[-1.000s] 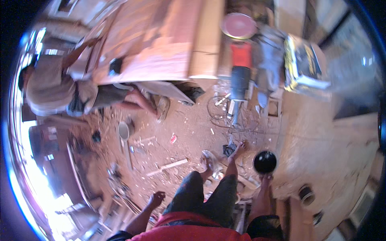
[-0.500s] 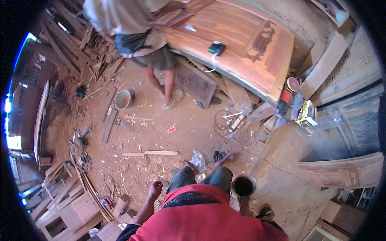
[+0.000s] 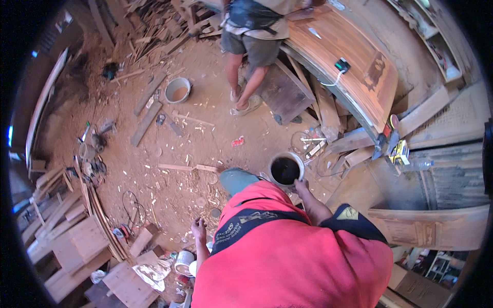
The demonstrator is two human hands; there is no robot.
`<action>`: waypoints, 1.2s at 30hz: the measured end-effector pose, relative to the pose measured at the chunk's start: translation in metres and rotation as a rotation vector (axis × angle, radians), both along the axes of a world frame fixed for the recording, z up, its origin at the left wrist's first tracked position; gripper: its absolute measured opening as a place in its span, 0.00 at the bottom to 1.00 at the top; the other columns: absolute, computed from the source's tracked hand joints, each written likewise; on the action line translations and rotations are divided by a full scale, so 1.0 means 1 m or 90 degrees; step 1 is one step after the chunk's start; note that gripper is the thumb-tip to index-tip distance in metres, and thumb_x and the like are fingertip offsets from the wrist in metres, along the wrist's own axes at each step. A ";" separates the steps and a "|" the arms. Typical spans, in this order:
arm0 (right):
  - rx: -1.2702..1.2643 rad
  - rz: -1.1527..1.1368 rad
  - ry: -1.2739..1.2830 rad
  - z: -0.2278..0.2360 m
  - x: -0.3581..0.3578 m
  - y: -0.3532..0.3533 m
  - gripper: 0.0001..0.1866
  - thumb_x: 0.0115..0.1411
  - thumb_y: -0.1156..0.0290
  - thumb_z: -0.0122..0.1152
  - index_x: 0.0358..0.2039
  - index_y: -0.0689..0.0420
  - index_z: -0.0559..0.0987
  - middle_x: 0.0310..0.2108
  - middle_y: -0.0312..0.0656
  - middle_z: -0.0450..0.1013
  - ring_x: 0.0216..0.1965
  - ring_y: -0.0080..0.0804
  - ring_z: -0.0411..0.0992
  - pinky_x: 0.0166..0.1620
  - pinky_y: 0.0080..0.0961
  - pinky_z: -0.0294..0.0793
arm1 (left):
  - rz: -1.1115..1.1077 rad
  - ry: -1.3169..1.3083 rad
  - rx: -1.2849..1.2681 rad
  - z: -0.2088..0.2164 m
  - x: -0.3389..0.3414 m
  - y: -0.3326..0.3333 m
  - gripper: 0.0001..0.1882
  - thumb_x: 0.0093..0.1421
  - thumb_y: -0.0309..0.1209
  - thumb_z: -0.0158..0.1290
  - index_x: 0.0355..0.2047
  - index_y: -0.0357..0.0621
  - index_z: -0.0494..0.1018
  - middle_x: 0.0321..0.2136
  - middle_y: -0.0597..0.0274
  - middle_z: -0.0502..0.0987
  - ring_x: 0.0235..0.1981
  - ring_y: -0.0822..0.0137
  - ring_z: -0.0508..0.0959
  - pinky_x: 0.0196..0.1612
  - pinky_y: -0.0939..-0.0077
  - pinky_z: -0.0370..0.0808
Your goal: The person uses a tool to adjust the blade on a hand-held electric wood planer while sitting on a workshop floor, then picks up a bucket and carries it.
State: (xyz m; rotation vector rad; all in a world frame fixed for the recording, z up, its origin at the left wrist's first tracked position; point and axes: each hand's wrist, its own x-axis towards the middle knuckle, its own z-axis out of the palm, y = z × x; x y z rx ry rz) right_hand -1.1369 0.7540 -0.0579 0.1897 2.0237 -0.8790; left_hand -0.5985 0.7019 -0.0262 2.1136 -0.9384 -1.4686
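My right hand [image 3: 300, 187] grips the near rim of a pale bucket [image 3: 270, 163], which hangs in front of my right side. Dark contents [image 3: 285, 171] show inside; I cannot tell what they are. My left hand [image 3: 198, 227] is held low at my left side, its fingers curled together. Whatever may be between those fingers is too small to make out. Below it lies a floor strewn with wood shavings, and a white tub [image 3: 184, 262] stands near my left forearm.
A person [image 3: 251, 43] stands ahead beside a large wooden door panel [image 3: 354, 43] with a small black device [image 3: 342, 64] on it. Another bucket [image 3: 177, 90] sits on the floor. Boards [image 3: 82, 241] are stacked at left; a wood strip [image 3: 187, 168] lies ahead. Carved panels [image 3: 436, 228] lean at right.
My right hand has brought the bucket from low beside my right leg up and forward. My body leans further forward, and the view has shifted, placing the other person and door panel further right.
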 end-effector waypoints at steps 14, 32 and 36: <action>0.027 0.395 -0.045 0.029 0.249 -0.392 0.14 0.63 0.69 0.50 0.47 0.63 0.66 0.37 0.54 0.74 0.23 0.39 0.76 0.24 0.30 0.80 | 0.589 -0.069 0.023 0.046 0.146 0.069 0.13 0.63 0.31 0.51 0.44 0.34 0.74 0.32 0.57 0.79 0.26 0.72 0.76 0.31 0.77 0.74; -0.080 0.443 -0.159 0.047 0.702 -0.618 0.12 0.62 0.75 0.48 0.45 0.65 0.67 0.33 0.54 0.76 0.26 0.40 0.77 0.25 0.30 0.79 | 0.604 -0.107 0.035 -0.023 0.457 -0.063 0.13 0.62 0.34 0.52 0.40 0.38 0.76 0.32 0.57 0.80 0.30 0.68 0.78 0.35 0.72 0.75; -0.043 0.457 -0.175 0.046 0.796 -0.625 0.14 0.63 0.74 0.48 0.49 0.64 0.66 0.33 0.53 0.76 0.27 0.40 0.78 0.25 0.30 0.79 | 0.735 -0.129 -0.118 0.012 0.645 -0.088 0.13 0.62 0.32 0.54 0.46 0.40 0.74 0.30 0.64 0.77 0.26 0.75 0.74 0.31 0.79 0.73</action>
